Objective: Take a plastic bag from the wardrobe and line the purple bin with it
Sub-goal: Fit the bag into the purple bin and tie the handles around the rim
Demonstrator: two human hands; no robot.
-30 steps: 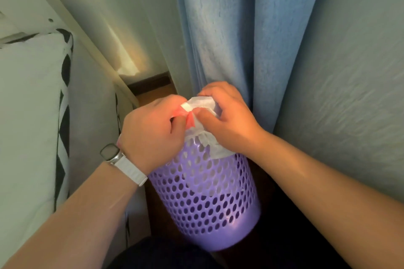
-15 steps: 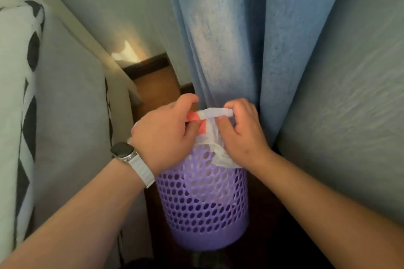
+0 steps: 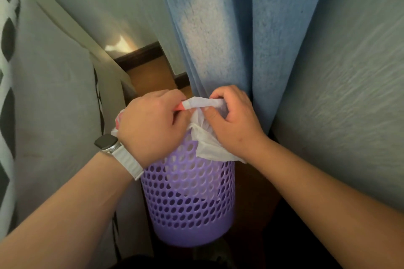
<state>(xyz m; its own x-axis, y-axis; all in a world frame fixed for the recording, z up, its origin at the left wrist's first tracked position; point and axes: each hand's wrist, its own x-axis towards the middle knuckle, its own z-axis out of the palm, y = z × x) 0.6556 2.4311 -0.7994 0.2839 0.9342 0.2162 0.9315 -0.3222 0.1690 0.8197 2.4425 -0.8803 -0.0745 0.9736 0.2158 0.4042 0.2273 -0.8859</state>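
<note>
A purple perforated bin (image 3: 190, 199) stands upright on the floor in front of me. A white plastic bag (image 3: 205, 140) with red print hangs over its top, partly inside and partly draped down the right outer side. My left hand (image 3: 150, 124), with a watch on the wrist, grips the bag's rolled edge at its red end. My right hand (image 3: 234, 122) pinches the same white edge at the other end, just above the bin's rim. The bin's opening is hidden under both hands.
A blue curtain (image 3: 218, 28) hangs right behind the bin. A grey wall (image 3: 341, 94) closes the right side. A bed with grey sheet (image 3: 54, 102) and black-and-white patterned bedding (image 3: 6, 72) borders the left. Brown floor (image 3: 148, 76) shows beyond.
My hands have drawn apart, stretching the bag's rolled edge between them above the bin. More of the bag now hangs down the bin's right side.
</note>
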